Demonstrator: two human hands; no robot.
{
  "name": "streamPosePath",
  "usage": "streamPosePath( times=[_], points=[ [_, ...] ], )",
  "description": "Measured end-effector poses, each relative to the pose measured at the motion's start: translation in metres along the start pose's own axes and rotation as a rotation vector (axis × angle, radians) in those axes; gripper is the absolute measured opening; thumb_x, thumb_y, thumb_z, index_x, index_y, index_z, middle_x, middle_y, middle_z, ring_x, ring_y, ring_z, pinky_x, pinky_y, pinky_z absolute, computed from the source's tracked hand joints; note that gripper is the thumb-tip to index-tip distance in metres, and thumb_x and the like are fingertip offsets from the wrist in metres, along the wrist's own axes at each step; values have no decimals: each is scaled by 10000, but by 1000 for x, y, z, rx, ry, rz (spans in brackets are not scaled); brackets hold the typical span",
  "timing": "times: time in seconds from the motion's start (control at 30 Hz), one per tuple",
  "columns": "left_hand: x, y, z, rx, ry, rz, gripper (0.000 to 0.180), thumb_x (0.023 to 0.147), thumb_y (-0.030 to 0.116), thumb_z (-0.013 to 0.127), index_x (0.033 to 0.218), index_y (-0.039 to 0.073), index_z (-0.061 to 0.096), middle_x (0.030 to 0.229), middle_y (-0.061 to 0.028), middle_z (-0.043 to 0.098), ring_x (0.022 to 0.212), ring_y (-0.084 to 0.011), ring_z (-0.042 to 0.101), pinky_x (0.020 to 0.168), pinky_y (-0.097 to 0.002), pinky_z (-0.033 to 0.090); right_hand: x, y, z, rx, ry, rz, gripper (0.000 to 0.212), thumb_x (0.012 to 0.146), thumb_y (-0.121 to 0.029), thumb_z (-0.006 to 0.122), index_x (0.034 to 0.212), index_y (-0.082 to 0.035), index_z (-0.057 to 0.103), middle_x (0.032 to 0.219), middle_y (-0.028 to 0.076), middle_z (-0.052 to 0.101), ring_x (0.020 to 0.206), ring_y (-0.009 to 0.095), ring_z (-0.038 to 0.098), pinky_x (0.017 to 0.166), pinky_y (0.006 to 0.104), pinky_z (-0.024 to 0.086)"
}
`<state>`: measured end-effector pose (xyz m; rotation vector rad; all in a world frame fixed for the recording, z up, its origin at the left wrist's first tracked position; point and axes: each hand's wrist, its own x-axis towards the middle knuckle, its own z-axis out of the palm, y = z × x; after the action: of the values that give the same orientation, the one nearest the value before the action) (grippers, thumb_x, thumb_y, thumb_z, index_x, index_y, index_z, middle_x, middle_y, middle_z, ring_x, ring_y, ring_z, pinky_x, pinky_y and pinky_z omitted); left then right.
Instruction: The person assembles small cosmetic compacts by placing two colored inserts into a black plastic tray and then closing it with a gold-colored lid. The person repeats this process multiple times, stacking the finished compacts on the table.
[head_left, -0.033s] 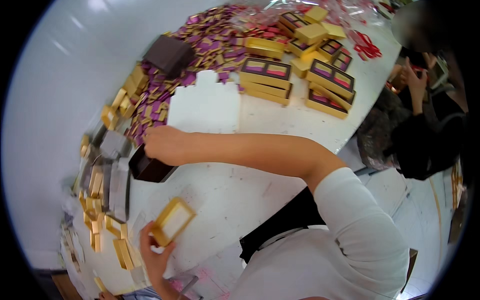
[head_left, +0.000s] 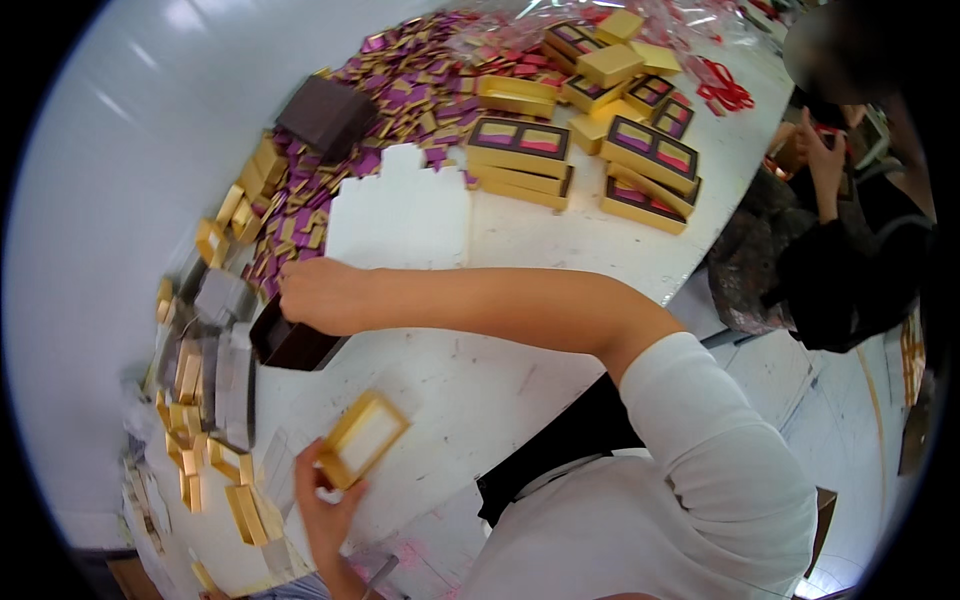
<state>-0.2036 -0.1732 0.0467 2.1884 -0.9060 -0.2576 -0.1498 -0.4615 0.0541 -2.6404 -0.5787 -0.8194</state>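
My left hand (head_left: 330, 510) grips a small gold open box (head_left: 365, 440) with a pale bottom, tilted above the table at the lower left. The thumb and fingers pinch its near end. My right arm reaches across to the left, and my right hand (head_left: 325, 295) is bent closed at the rim of a dark brown open box (head_left: 300, 343). Its fingertips are hidden, so what they hold cannot be made out. Beside this hand spreads a big heap of small purple and gold wrapped pieces (head_left: 400, 90). A white stepped card sheet (head_left: 400, 215) lies just beyond it.
Filled gold boxes (head_left: 520, 150) and more gold boxes (head_left: 650, 155) stand stacked at the far side. A dark brown block (head_left: 325, 115) rests on the heap. Empty gold boxes (head_left: 245, 510) and clear grey plastic trays (head_left: 235, 385) line the left edge. A co-worker's hand (head_left: 822, 165) shows at right.
My left hand has moved a little to the right with the gold box. My right hand stays at the dark brown box. The whole view has shifted slightly.
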Motion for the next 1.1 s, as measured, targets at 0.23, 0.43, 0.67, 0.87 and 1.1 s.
streamPosePath(
  times=[0.23,0.43,0.67,0.87,1.1],
  points=[
    [46,38,92,102,-122,234,687,651,107,775,1251,9,453,1179,-150,501,975,-266,547,781,-318,473,-6,2,1,-78,127,-49,89,644,-127,593,611,-59,640,718,86,617,785,282,534,662,367,461],
    [62,28,118,60,-182,333,826,620,177,812,1304,-8,387,1223,-202,481,1081,-374,509,877,-395,448,-14,-2,-41,-44,287,-83,104,695,-159,619,657,-62,619,753,96,584,818,293,551,671,388,457],
    [51,67,105,317,-242,415,1162,478,469,845,1385,-3,292,1336,-199,393,1132,-353,460,906,-443,360,-147,-14,-168,881,26,826,309,863,-242,578,1077,-20,574,983,37,591,891,137,539,772,287,434],
    [60,60,117,330,-256,439,1041,615,370,792,1411,-1,235,1271,-168,435,1058,-337,479,845,-421,372,-209,7,-149,1273,33,1118,278,843,-326,634,955,-76,588,846,29,611,827,82,582,735,219,453],
    [95,76,122,-13,-397,335,883,700,127,740,1422,72,236,1163,-178,511,1050,-335,525,881,-384,424,-178,4,-139,610,-489,976,396,804,-420,658,759,-34,581,712,64,597,672,136,539,627,280,430]
  ],
)
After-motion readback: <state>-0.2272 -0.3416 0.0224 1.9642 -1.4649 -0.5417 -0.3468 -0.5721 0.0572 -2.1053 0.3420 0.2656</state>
